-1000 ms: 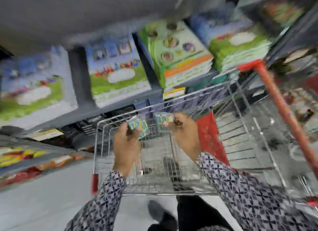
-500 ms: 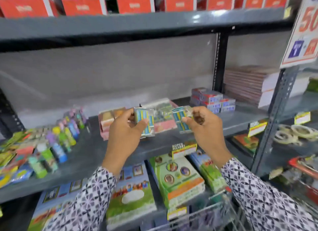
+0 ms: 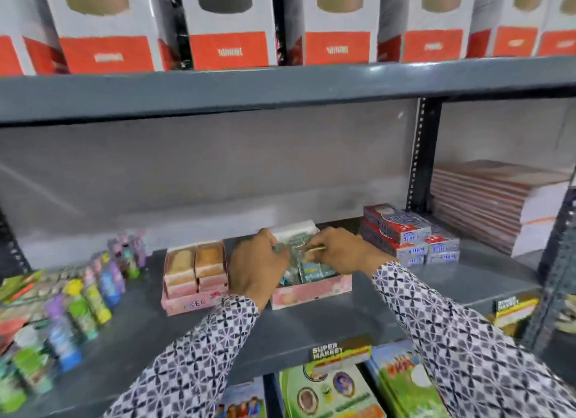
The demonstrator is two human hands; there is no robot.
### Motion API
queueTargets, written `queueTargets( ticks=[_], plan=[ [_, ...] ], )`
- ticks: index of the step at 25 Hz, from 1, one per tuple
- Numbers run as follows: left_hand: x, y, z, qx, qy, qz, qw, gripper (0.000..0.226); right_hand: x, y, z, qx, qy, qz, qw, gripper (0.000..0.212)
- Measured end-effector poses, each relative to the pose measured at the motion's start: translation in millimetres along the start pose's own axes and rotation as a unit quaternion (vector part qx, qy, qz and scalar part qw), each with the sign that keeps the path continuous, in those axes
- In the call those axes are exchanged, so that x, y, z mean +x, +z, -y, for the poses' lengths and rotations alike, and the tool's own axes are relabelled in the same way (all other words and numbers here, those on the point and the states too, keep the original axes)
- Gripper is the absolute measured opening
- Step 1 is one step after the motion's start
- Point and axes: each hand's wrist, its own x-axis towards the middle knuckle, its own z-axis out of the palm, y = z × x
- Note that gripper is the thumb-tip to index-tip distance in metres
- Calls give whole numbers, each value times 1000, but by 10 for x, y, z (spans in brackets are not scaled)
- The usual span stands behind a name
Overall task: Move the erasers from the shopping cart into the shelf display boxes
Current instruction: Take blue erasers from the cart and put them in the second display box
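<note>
The grey metal shelf (image 3: pixel 311 330) carries two pink display boxes side by side near its middle. The right display box (image 3: pixel 311 291) is where both hands work; the left display box (image 3: pixel 194 274) just beside it is packed with upright pink and orange erasers (image 3: pixel 199 262).

The left hand (image 3: pixel 258 268) reaches in from below, its patterned sleeve (image 3: pixel 193 367) angled up toward the box, wrist over the box's front left corner and fingers curled down over the packs inside. Its grip looks closed around a blurred greenish eraser pack (image 3: pixel 282 249), though motion blur hides how firmly.

The right hand (image 3: pixel 339 252) comes in from the right, palm down, hovering above the box's rear half. Its thumb and forefinger pinch a thin pale pack edge (image 3: pixel 314 248), close to the fingertips of the left hand.

Inside the right box, below the hands, blue-wrapped eraser packs (image 3: pixel 314 271) stand in a row against the front wall.

To the right of the box sits a stack of red and silver cartons (image 3: pixel 405 233), and farther right a pile of notebooks (image 3: pixel 495 205). Small coloured bottles (image 3: pixel 93 296) crowd the shelf's left end.
</note>
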Motion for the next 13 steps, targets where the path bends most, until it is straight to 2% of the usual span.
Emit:
queueTargets(
  ticks=[1,3,5,7,8,10,13],
  plan=[
    [-11,-17,5,48,11,-6,999,24,10,25,-13,16,-2,19,1000,22],
    [-38,-95,60,97,32,-1,995,32,-21,63,-59,9,-8,-4,1000,27],
    [-72,-159,174,89,91,3,992,30,-165,111,-79,-35,-18,-69,997,30],
    [-169,-224,236,70,158,69,983,25,-319,148,-114,-40,-79,-163,983,31],
    [-234,-235,251,72,185,128,972,34,-403,153,-98,-41,-111,-162,980,33],
    [-315,-219,264,96,212,221,947,51,-548,162,-15,-73,-127,-100,984,38],
    [-353,-174,275,122,214,236,940,54,-712,137,91,-67,-80,-3,995,55]
  ],
)
